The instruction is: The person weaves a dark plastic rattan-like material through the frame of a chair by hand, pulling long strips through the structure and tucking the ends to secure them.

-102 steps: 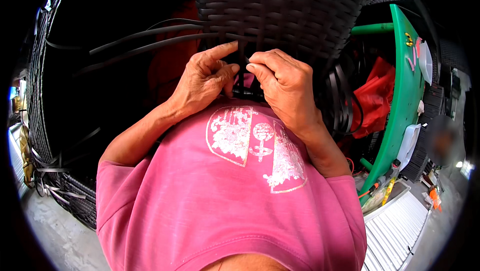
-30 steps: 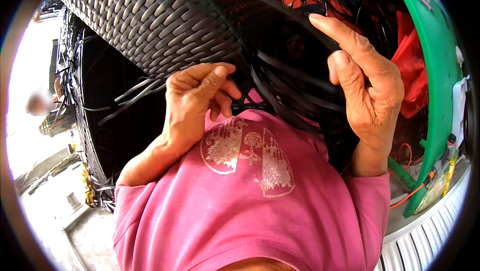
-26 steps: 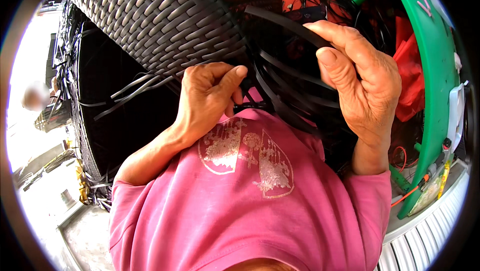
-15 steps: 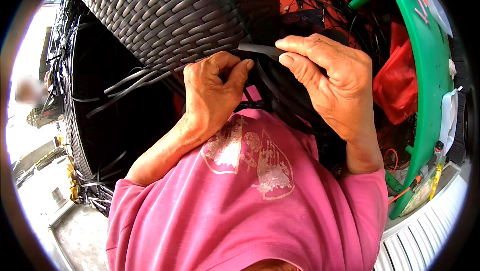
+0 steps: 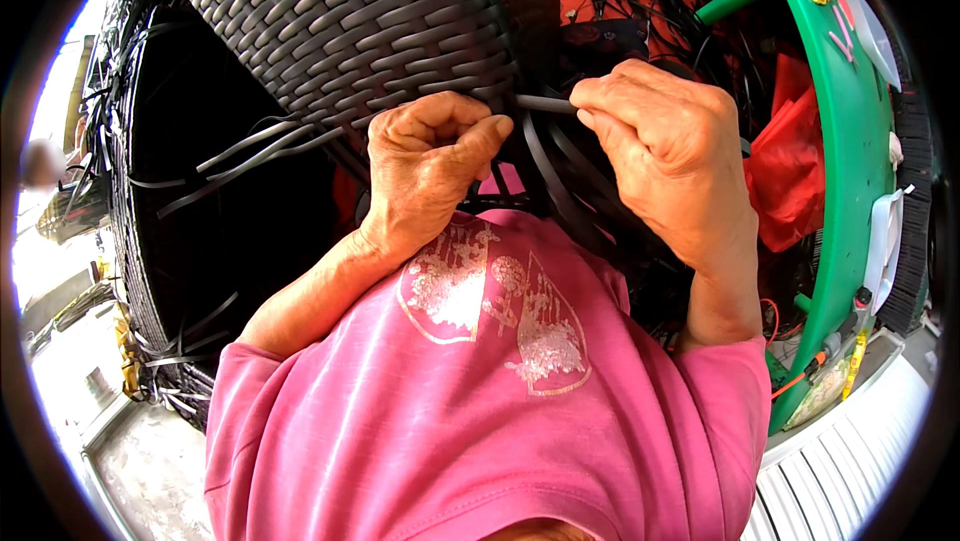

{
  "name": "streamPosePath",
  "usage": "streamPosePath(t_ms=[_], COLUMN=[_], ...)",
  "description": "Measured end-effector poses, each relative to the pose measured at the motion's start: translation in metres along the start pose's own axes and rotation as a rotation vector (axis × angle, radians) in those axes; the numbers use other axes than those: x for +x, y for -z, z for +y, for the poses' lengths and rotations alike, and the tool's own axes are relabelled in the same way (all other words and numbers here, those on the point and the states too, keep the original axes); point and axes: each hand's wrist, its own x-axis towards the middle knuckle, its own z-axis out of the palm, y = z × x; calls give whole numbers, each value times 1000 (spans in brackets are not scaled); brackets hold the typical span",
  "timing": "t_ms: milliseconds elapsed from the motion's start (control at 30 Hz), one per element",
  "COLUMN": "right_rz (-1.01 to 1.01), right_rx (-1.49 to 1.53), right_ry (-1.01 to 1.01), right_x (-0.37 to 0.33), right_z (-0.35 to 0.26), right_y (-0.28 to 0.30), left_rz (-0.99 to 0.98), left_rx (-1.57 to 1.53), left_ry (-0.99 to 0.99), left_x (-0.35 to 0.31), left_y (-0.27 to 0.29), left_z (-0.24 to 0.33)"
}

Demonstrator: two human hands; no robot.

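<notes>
Left hand (image 5: pixel 432 166) curled shut against dark grey woven plastic-wicker basket (image 5: pixel 360 26). Right hand (image 5: pixel 665 151) pinches flat black weaving strip (image 5: pixel 545 103). Half second ago, hands closer together, strip slacker.

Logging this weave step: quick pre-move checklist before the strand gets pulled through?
1. Right hand pinches dark strand: ok.
2. Left hand braced at edge of woven panel: ok.
3. Strand enters weave between both hands: ok.
4. Strand's far end free of other loose strands: cannot tell.
5. Weave rows near entry even: ok.
</notes>
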Motion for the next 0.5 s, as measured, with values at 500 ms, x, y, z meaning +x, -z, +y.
streamPosePath(t_ms=[500], right_rz=[-76], right_rx=[177], right_ry=[11], right_x=[10], right_z=[14], right_y=[-24], left_rz=[72], left_rx=[397], left_ry=[-353], left_x=[-6], left_y=[2], left_z=[-4])
